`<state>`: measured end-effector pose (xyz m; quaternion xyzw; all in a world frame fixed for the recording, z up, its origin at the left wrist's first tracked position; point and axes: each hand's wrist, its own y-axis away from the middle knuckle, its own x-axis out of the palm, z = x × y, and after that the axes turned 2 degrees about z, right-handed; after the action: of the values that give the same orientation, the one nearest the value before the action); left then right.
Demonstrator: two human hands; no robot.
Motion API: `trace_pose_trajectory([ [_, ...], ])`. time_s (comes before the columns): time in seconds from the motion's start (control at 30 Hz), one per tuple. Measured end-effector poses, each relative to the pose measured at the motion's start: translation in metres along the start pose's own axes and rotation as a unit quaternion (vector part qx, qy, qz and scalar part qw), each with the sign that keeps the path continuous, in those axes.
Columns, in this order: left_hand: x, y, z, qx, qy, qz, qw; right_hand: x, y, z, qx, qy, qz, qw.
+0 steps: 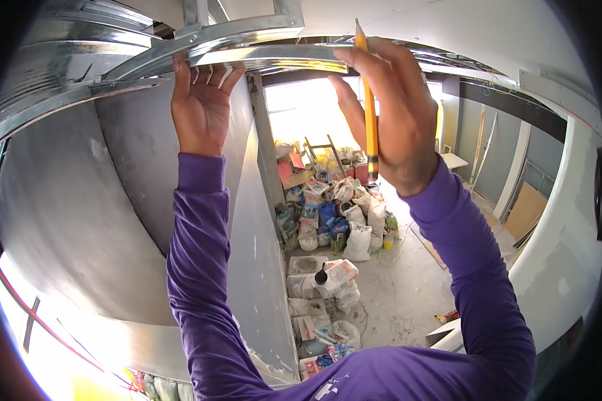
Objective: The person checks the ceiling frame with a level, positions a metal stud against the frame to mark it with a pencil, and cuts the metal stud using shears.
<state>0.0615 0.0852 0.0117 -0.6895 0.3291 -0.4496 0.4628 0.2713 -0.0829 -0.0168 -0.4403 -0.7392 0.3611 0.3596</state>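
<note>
Both arms, in purple sleeves, reach up to a shiny metal channel under the ceiling. My left hand is raised palm toward me, its fingertips curled onto the channel's lower edge near a joint with other metal framing. Near the channel's right end is my right hand, with thumb and index finger at that end. A yellow pencil stands upright in the right hand, its tip up and its eraser end down.
Filled sacks and bags are piled on the floor below. Grey wall panels rise at the left. A bright window is behind, with boards leaning at the right.
</note>
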Motion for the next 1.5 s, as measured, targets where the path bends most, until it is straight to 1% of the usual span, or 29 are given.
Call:
trace_pose_trajectory([
  [0.03, -0.002, -0.001, 0.002, -0.006, 0.012, 0.004, 1.0, 0.001, 0.002, -0.005, 0.018, -0.008, 0.017, 1.0],
  [0.13, 0.003, 0.0, 0.001, -0.008, 0.019, 0.022, 1.0, 0.011, 0.006, -0.021, 0.025, -0.034, 0.028, 0.999],
  [0.27, 0.003, -0.001, 0.001, -0.011, 0.052, 0.035, 0.998, 0.028, 0.011, -0.04, 0.055, -0.105, 0.023, 0.993],
  [0.4, -0.003, -0.005, 0.001, -0.016, 0.053, 0.032, 0.998, 0.035, 0.011, -0.043, 0.075, -0.129, 0.032, 0.988],
  [0.5, -0.005, -0.007, 0.002, -0.001, 0.014, 0.024, 1.0, 0.036, 0.01, -0.045, 0.073, -0.151, 0.028, 0.985],
  [0.6, -0.002, -0.007, 0.002, 0.004, 0.023, 0.01, 1.0, 0.039, 0.012, -0.047, 0.057, -0.147, 0.009, 0.987],
  [0.63, -0.001, -0.006, 0.002, 0.006, 0.017, 0.004, 1.0, 0.042, 0.013, -0.05, 0.039, -0.131, -0.001, 0.991],
  [0.7, 0.002, -0.003, 0.002, 0.01, 0.002, -0.01, 1.0, 0.042, 0.014, -0.049, 0.048, -0.145, 0.006, 0.988],
  [0.83, 0.006, -0.002, 0.001, -0.011, -0.005, 0.01, 1.0, 0.045, 0.012, -0.049, 0.037, -0.143, 0.002, 0.989],
  [0.93, 0.014, 0.0, 0.007, -0.036, -0.004, 0.023, 0.999, 0.047, 0.011, -0.05, 0.033, -0.138, -0.025, 0.99],
  [1.03, 0.021, 0.002, 0.015, -0.051, -0.013, 0.036, 0.998, 0.046, 0.014, -0.048, 0.064, -0.199, -0.014, 0.978],
  [1.1, 0.024, 0.004, 0.018, -0.055, -0.003, 0.047, 0.997, 0.045, 0.015, -0.051, 0.058, -0.18, -0.005, 0.982],
  [1.27, 0.035, 0.005, 0.018, -0.059, -0.036, 0.019, 0.997, 0.04, 0.008, -0.046, 0.046, -0.189, -0.009, 0.981],
  [1.37, 0.027, 0.003, 0.02, -0.056, -0.038, 0.013, 0.998, 0.026, 0.002, -0.041, 0.074, -0.241, 0.031, 0.967],
  [1.47, 0.021, 0.001, 0.021, -0.052, -0.045, 0.024, 0.997, 0.029, 0.003, -0.043, 0.031, -0.227, 0.014, 0.973],
  [1.5, 0.021, 0.001, 0.022, -0.051, -0.05, 0.029, 0.997, 0.03, 0.004, -0.043, 0.032, -0.225, 0.012, 0.974],
])
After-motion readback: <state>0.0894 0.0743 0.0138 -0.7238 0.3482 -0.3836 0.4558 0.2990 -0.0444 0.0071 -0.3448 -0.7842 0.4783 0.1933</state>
